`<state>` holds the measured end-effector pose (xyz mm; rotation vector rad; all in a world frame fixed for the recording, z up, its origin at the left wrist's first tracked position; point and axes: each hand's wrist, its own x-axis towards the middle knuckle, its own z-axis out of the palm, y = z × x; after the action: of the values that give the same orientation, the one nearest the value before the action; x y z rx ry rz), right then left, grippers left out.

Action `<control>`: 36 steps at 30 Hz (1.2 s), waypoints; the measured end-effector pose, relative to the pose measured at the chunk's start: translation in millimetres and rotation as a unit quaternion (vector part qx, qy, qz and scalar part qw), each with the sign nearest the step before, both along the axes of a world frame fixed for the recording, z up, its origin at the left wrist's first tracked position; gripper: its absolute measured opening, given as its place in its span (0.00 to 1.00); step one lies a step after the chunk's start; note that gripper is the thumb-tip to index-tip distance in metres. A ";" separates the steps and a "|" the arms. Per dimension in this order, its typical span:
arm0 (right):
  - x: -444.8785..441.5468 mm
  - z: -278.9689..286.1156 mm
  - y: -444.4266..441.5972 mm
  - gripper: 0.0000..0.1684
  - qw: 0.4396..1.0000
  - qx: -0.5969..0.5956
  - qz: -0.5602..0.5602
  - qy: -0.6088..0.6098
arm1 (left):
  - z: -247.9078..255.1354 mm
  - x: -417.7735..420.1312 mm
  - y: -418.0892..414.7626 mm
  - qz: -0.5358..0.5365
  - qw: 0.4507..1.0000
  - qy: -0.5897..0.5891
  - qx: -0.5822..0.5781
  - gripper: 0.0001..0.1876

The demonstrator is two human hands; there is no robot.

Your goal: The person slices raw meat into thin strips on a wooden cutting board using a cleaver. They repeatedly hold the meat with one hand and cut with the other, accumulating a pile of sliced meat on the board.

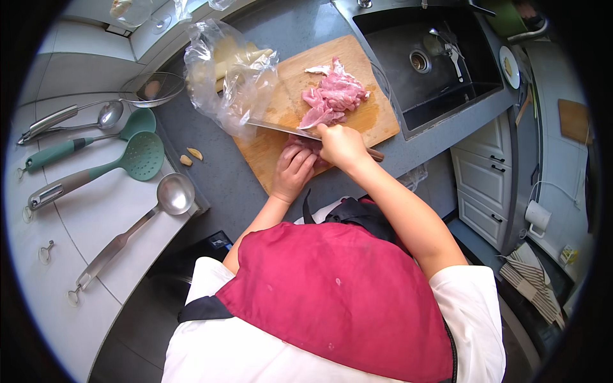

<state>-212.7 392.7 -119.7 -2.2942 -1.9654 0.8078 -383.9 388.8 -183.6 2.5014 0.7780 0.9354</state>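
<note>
My right hand (342,146) grips a kitchen knife (282,128), whose blade points left across a wooden cutting board (342,50). The brown end of its handle sticks out past my palm. With curled fingers, my left hand (293,167) presses on a piece of raw pink meat (320,155) near the board's front edge, just below the blade. Hand and knife cover much of that piece. Beyond the blade lies a pile of sliced raw meat (335,93) with some white fat. A clear plastic bag (206,57) holding pale yellow pieces overlaps the board's left side.
Two garlic cloves (191,157) lie on the grey countertop (222,179). A dark sink (390,52) with utensils in it is at the back right. Ladles, a slotted skimmer (142,155) and a wire strainer (153,90) hang along the tiled wall at left.
</note>
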 end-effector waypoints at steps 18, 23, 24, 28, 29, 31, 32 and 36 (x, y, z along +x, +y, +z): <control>61.7 14.9 -43.7 0.09 0.984 0.053 -0.122 0.118 | 57.6 -18.2 -13.4 0.045 0.997 0.061 -0.025 0.21; 64.1 26.6 -65.1 0.08 0.982 0.099 -0.115 0.115 | 43.8 -31.4 -24.4 0.099 0.990 0.057 -0.081 0.22; 61.7 30.7 -72.1 0.08 0.981 0.100 -0.120 0.113 | 42.1 -27.9 -21.7 0.084 0.992 0.063 -0.064 0.22; 54.2 38.5 -91.4 0.07 0.974 0.114 -0.174 0.094 | 27.2 -1.2 -16.7 0.043 0.989 0.140 -0.034 0.28; 50.8 39.5 -97.6 0.07 0.971 0.117 -0.190 0.091 | 20.0 3.9 -14.5 0.040 0.984 0.172 -0.035 0.30; 46.5 38.5 -110.9 0.07 0.960 0.100 -0.237 0.106 | 10.2 14.3 -5.8 0.034 0.983 0.178 -0.030 0.33; 44.5 39.7 -117.2 0.08 0.955 0.091 -0.258 0.115 | 5.9 19.4 -2.5 0.037 0.982 0.182 -0.023 0.33; 34.3 42.2 -132.6 0.09 0.946 0.110 -0.286 0.104 | 14.6 22.5 1.1 0.045 0.986 0.137 -0.082 0.29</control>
<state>-178.4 260.1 -77.5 -2.3318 -1.1360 0.6879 -361.4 389.9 -169.0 2.4955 1.0164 0.5328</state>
